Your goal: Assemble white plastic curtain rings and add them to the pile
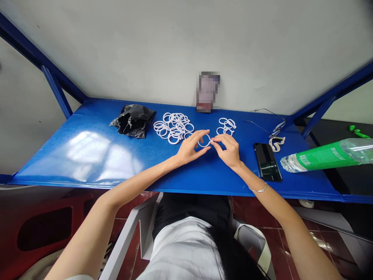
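Above the blue table, a white plastic ring point(199, 144) is between my two hands. My left hand point(190, 148) curves around it, with the thumb at its lower edge and the index finger at its upper edge. The fingertips of my right hand point(229, 149) pinch the ring's right side, where a small knob or clasp is partly hidden. Just behind my left hand lies a loose pile of similar white rings point(172, 123). A smaller group of white rings point(226, 123) rests beyond my right hand.
A crumpled black plastic bag point(136, 119) lies left of the pile on the blue table point(96, 116). A pixelated upright object point(207, 91) leans on the wall. To the right are eyeglasses point(276, 127), a white item point(277, 144), a phone point(267, 161) and a green-labelled bottle point(323, 155).
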The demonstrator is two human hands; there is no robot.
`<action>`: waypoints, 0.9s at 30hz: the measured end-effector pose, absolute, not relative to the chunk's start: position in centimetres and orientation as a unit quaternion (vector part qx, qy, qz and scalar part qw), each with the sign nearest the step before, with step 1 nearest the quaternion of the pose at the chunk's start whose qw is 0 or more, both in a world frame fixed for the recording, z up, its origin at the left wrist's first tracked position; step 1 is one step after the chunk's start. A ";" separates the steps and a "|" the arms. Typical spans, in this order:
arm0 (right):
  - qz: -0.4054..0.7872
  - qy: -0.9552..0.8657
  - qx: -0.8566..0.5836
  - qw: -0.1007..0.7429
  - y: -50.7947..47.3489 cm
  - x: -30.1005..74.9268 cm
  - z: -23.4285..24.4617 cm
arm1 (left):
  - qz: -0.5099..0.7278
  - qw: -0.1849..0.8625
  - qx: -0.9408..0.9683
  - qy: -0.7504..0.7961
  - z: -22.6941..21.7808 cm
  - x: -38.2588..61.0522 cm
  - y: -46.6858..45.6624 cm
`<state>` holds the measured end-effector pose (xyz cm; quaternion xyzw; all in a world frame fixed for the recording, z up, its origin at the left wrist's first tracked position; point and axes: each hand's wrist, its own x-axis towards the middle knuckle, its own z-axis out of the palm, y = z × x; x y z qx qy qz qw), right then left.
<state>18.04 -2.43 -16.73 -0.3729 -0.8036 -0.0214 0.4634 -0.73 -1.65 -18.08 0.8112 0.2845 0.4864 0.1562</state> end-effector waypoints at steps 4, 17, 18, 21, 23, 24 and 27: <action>-0.029 -0.801 -0.358 0.478 -2.4 18.1 -16.5 | 0.490 0.182 0.797 0.302 -18.1 -0.8 -1.5; -0.009 -0.795 -0.363 0.485 -2.4 18.2 -16.7 | 0.488 0.188 0.795 0.307 -17.9 -0.9 -1.3; -0.007 -0.795 -0.365 0.485 -2.4 18.2 -16.7 | 0.488 0.182 0.796 0.308 -18.0 -0.9 -1.3; 0.000 -0.793 -0.366 0.488 -2.4 18.2 -16.8 | 0.481 0.175 0.798 0.319 -18.0 -1.0 -1.3; 0.006 -0.795 -0.364 0.486 -2.5 18.1 -16.8 | 0.473 0.174 0.799 0.329 -18.1 -1.0 -1.3; 0.009 -0.797 -0.362 0.483 -2.5 18.1 -16.8 | 0.469 0.172 0.800 0.333 -18.0 -1.0 -1.3; 0.019 -0.809 -0.351 0.472 -2.7 17.9 -16.8 | 0.459 0.164 0.804 0.340 -18.0 -0.9 -1.3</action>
